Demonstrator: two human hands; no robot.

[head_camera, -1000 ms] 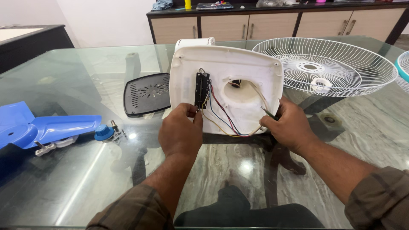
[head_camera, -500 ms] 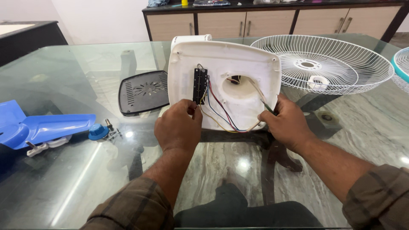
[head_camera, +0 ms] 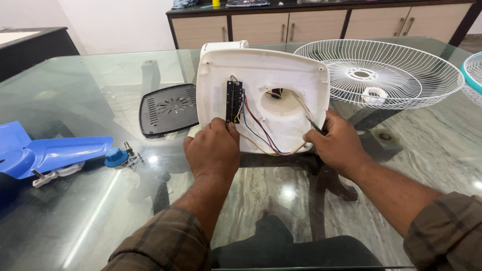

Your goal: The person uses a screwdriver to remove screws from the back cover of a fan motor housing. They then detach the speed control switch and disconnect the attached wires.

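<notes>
Far left on the glass desk [head_camera: 75, 221] lies a blue fan blade [head_camera: 50, 153], w/ a small blue knob [head_camera: 116, 157] and a few loose screws [head_camera: 131, 158] just beside its tip. Next over, a dark vented cover plate [head_camera: 169, 109] lies flat, its right edge near the white fan base [head_camera: 261, 80].

That base sits at the middle of the desk, underside facing the person, tilted up. A black switch strip [head_camera: 233, 101] runs vertically on it, w/ red, blue, black and yellow wires [head_camera: 261, 133] looping from the strip toward a round hole in the base.

The left hand [head_camera: 213, 150] rests at the base's lower edge, fingertips curled in and pressed right below the switch strip; fingers close together, but can't tell if they pinch anything. The right hand [head_camera: 336, 145] grips the base's lower right edge, closed around a thin green-handled tool [head_camera: 314, 125] whose tip points in toward the wires.

Vs. a second ago: both hands sit in about the same spots, left one a touch closer up under the strip; base barely shifted, blade and cover plate unmoved.

Further right, a white wire fan guard [head_camera: 381, 75] lies face-up on the desk, and a second guard w/ a teal rim [head_camera: 472, 75] pokes in at the far right edge. Wooden cabinets [head_camera: 321, 25] line the back wall.
</notes>
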